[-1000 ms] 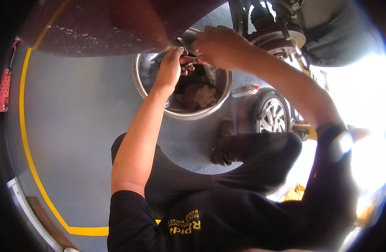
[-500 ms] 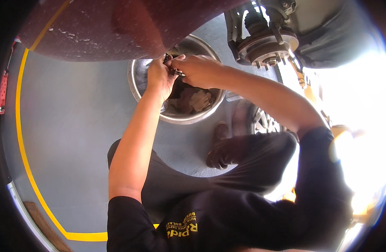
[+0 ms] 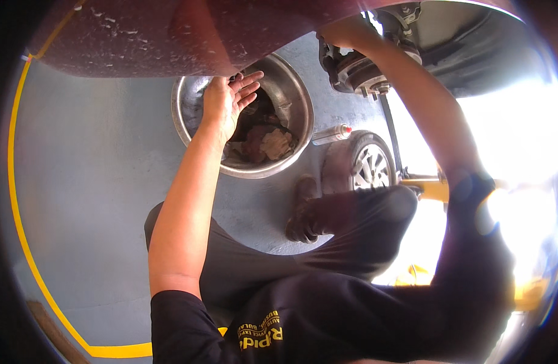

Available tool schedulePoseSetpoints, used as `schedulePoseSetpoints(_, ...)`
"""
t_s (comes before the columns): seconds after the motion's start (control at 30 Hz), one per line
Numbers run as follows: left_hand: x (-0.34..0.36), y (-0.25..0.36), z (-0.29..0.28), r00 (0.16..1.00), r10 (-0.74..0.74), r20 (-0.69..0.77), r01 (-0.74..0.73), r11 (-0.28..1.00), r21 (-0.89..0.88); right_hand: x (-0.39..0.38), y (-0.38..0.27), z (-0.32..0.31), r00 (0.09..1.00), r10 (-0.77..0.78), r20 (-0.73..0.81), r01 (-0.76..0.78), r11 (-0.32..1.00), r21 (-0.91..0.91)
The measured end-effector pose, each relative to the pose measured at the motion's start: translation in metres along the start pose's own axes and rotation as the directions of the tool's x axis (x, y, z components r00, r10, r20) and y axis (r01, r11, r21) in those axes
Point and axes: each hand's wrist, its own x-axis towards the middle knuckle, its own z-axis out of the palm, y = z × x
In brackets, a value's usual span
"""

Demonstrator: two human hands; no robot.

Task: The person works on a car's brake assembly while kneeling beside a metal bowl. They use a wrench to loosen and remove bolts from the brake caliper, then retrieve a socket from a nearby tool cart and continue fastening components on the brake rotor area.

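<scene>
- Left hand (image 3: 227, 102) beside the glossy dark-red car panel (image 3: 139, 42), fingers fanned; whether the thumb pins anything, can't tell!
- Right hand (image 3: 345, 33) up at the round, grey-brown metal brake disc (image 3: 359, 74), upper right; grip hidden, can't tell.
- Below, a round silver metal basin (image 3: 296, 91).

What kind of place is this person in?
Probably a car repair garage. You can see an uncovered brake disc, a loose wheel on the floor, and a dark red car body panel overhead.
</scene>
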Motion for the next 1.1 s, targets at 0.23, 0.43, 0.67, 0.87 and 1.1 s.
schedulePoseSetpoints(0.23,-0.002,-0.003,0.003,1.000,0.009,0.023,-0.008,1.000,-0.009,-0.004,0.006,0.001,0.958,-0.192,0.214,0.236,0.951,-0.202)
schedulePoseSetpoints(0.43,-0.007,-0.005,0.002,0.999,0.022,0.041,-0.023,1.000,0.008,-0.019,-0.007,-0.025,0.963,-0.113,0.246,0.153,0.977,-0.149)
schedulePoseSetpoints(0.67,-0.010,-0.004,0.006,0.998,-0.003,0.067,0.003,1.000,0.003,-0.015,-0.009,-0.041,0.934,-0.034,0.354,0.003,0.996,0.088)
schedulePoseSetpoints(0.87,-0.017,-0.006,0.008,0.997,-0.006,0.075,0.004,1.000,0.025,-0.017,0.001,-0.018,0.975,-0.103,0.198,0.084,0.991,0.102)
schedulePoseSetpoints(1.1,-0.018,-0.012,0.012,0.995,-0.035,0.089,0.031,0.999,0.042,-0.029,-0.017,-0.057,0.964,0.093,0.251,-0.178,0.923,0.342)
